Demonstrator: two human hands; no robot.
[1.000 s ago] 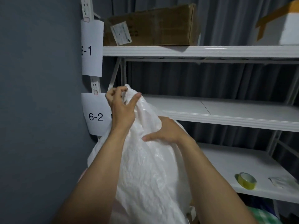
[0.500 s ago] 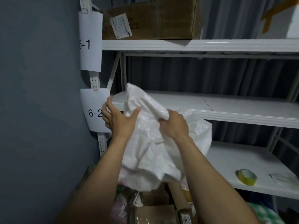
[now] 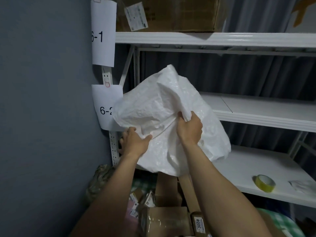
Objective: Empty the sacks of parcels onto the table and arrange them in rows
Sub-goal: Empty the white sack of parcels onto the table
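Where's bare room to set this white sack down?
The middle shelf is bare right of the sack. The lower shelf is bare between the sack and the tape roll. Crowded: parcels piled below the sack.

Parcels (image 3: 167, 218) lie on the green-checked table (image 3: 280, 221); a tape roll (image 3: 264, 183) on the shelf (image 3: 239, 168).

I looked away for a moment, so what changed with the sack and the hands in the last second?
The sack has been lifted and bunched up; it hung long and full, and now parcels show beneath it. The left hand dropped from the sack's top to its lower left side. The right hand, flat on it before, now grips a fold. The tape roll and the top-shelf box stayed put.
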